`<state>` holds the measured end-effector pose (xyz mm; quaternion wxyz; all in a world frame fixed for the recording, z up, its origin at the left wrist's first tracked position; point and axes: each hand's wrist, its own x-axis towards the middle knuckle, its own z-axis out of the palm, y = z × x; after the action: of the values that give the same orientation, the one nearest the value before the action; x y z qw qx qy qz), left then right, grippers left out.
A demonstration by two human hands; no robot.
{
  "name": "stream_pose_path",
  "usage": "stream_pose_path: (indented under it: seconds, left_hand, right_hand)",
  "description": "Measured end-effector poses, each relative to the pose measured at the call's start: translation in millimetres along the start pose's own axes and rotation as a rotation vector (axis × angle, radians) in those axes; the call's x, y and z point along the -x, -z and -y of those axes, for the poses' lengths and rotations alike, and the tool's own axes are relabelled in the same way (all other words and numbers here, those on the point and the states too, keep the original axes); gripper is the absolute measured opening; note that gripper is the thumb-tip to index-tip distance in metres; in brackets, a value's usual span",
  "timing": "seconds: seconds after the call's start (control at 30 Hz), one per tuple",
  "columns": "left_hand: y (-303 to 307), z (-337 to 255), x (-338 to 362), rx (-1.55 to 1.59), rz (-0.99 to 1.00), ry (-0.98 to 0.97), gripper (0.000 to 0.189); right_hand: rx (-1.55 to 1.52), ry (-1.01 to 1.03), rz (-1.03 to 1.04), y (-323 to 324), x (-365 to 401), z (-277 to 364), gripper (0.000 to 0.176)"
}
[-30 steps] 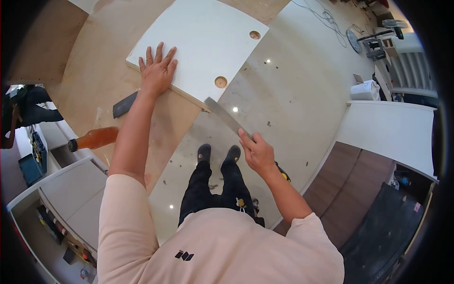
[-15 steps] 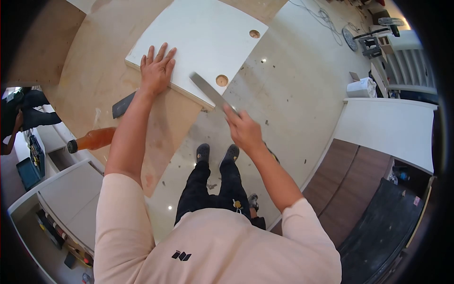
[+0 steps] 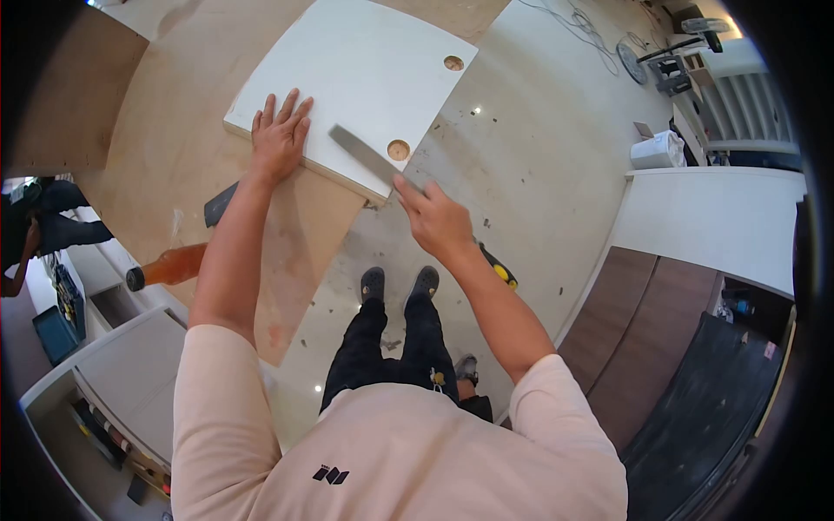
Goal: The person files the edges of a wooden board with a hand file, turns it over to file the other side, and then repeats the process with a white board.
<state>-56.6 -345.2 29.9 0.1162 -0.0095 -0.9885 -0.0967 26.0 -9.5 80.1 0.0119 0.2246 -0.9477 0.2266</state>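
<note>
My left hand (image 3: 280,143) lies with fingers spread on a white board (image 3: 365,65), near its front edge. Two round holes, one at the near corner (image 3: 398,150) and one farther back, are cut along the board's right side. In my right hand (image 3: 437,221) is a flat grey file (image 3: 365,154), its handle end wrapped by my fingers. The file's blade slants to the upper left and overlaps the board's near edge and corner in this view. The board rests on a brown wooden sheet (image 3: 174,113).
An orange-red bottle (image 3: 169,267) and a dark block (image 3: 219,205) are by my left forearm. A yellow-and-black tool (image 3: 501,271) shows behind my right forearm. Cabinets (image 3: 656,321) stand to the right, a fan (image 3: 632,62) farther back. Another person (image 3: 61,217) is at far left.
My right hand and the file have shifted slightly left. More of the yellow-and-black tool shows. My left hand stays flat on the board, and the whole view has shifted a little.
</note>
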Motion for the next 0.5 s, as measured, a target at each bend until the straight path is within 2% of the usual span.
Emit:
stream_pose_path:
  seconds: [0.13, 0.23, 0.33, 0.43, 0.5]
  left_hand:
    - [0, -1, 1, 0.018, -0.012, 0.003, 0.042]
    - [2, 0, 0, 0.024, -0.028, -0.003, 0.042]
    - [2, -2, 2, 0.011, 0.002, -0.003, 0.043]
    - [9, -1, -4, 0.016, 0.094, 0.015, 0.045]
    - [12, 0, -12, 0.034, 0.186, 0.066, 0.050]
  right_hand:
    - [-0.074, -0.087, 0.126, 23, 69, -13, 0.037]
    - [-0.046, -0.056, 0.080, -1, 52, -14, 0.037]
    - [-0.053, -0.020, 0.011, -14, -12, -1, 0.036]
    - [-0.006, -0.025, -0.036, 3, 3, -13, 0.037]
    - [-0.007, -0.060, 0.000, 22, 40, -28, 0.037]
